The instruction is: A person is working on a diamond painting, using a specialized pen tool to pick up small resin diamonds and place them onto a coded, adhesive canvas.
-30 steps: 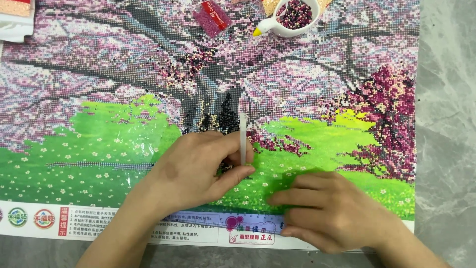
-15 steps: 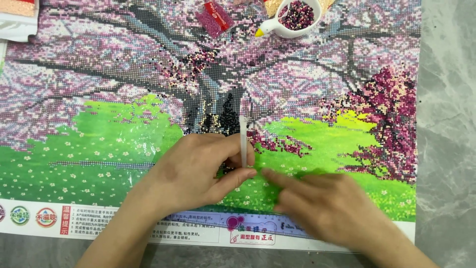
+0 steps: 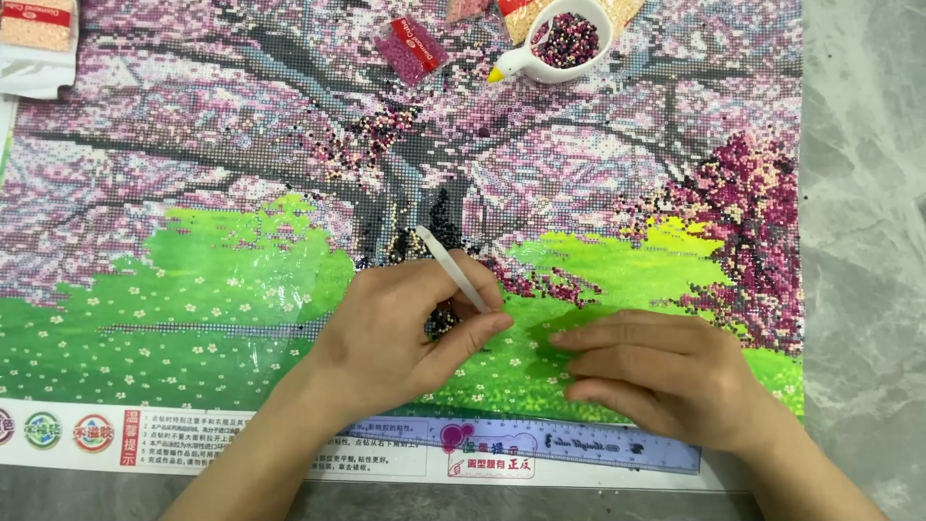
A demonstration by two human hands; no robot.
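Looking down on the diamond-painting canvas (image 3: 241, 280), we see the left hand (image 3: 400, 338) curled around a white applicator pen (image 3: 453, 268), fingers closed on its lower half; the working tip is hidden behind the fingers, so we cannot tell what it touches. The right hand (image 3: 656, 371) lies flat on the canvas's green lower part, fingers extended and gripping nothing. A blue ruler (image 3: 569, 446) along the canvas's bottom edge is partly covered by both wrists. Near the canvas's top edge sit a white bead cup (image 3: 559, 43) and a pink bead packet (image 3: 410, 48); other packets there are cut off.
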